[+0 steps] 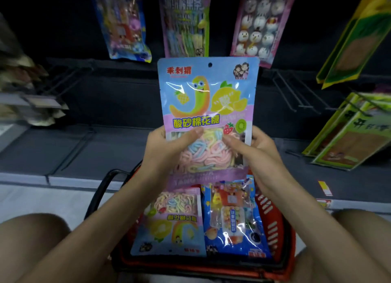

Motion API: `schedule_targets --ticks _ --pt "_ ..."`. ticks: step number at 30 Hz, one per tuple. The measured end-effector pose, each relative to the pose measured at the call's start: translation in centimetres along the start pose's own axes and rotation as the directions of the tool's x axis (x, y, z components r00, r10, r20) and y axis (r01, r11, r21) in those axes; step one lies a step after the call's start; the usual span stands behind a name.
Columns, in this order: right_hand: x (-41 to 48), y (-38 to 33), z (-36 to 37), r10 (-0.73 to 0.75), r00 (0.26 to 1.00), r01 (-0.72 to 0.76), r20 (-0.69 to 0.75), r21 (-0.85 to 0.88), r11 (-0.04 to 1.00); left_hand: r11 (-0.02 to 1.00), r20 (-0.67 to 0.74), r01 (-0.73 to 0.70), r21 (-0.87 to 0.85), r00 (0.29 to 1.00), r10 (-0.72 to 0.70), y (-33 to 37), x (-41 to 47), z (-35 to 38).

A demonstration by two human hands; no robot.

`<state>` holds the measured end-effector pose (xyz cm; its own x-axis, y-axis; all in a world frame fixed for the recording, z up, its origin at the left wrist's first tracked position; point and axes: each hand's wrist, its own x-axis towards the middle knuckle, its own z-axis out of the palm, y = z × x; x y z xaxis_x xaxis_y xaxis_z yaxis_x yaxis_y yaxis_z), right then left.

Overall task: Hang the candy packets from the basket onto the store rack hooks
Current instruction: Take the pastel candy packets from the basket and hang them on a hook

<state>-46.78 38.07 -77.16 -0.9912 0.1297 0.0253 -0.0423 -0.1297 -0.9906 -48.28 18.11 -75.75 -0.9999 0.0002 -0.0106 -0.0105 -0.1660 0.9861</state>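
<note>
Hands (167,144) (255,148) gripping one packet (208,96), two in basket (273,221)

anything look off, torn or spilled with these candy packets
Nothing much stands out. The sour marshmallow packet, held by the left hand and right hand, is upright and looks intact, hang hole untorn. The two packets in the red basket lie upside down to the camera, neither torn nor spilled.

Single head-worn view, forward and downward, close over basket (273,226), toward rack (296,92).
</note>
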Motion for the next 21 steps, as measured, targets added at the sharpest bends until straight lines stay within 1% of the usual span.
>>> schedule_targets --ticks 3,7,11,15,18,21 --pt "0.8 -1.7 0.9 -0.089 0.996 0.089 0.004 -0.035 0.995 0.990 0.010 -0.137 0.026 0.991 0.137 1.6 -0.2 -0.3" --pt "1.7 -4.6 2.4 -0.196 0.981 0.195 -0.006 -0.084 0.977 0.948 0.006 -0.294 0.123 0.955 0.295 3.9 0.5 -1.4" --pt "2.3 -8.1 4.2 -0.278 0.960 0.277 0.018 -0.152 0.949 0.936 -0.058 -0.342 0.090 0.936 0.347 6.7 1.5 -1.9" --pt "3.3 -11.4 6.3 -0.380 0.924 0.380 0.047 -0.238 0.894 0.925 -0.116 -0.376 0.064 0.917 0.381 10.3 2.2 -2.1" --pt "3.6 -13.9 7.4 -0.470 0.882 0.457 0.041 -0.322 0.829 0.917 -0.136 -0.396 0.040 0.907 0.398 13.3 2.6 -2.1" --pt "3.9 -16.5 8.7 -0.563 0.824 0.542 0.057 -0.366 0.756 0.905 -0.159 -0.425 0.023 0.892 0.423 16.3 2.9 -2.2"
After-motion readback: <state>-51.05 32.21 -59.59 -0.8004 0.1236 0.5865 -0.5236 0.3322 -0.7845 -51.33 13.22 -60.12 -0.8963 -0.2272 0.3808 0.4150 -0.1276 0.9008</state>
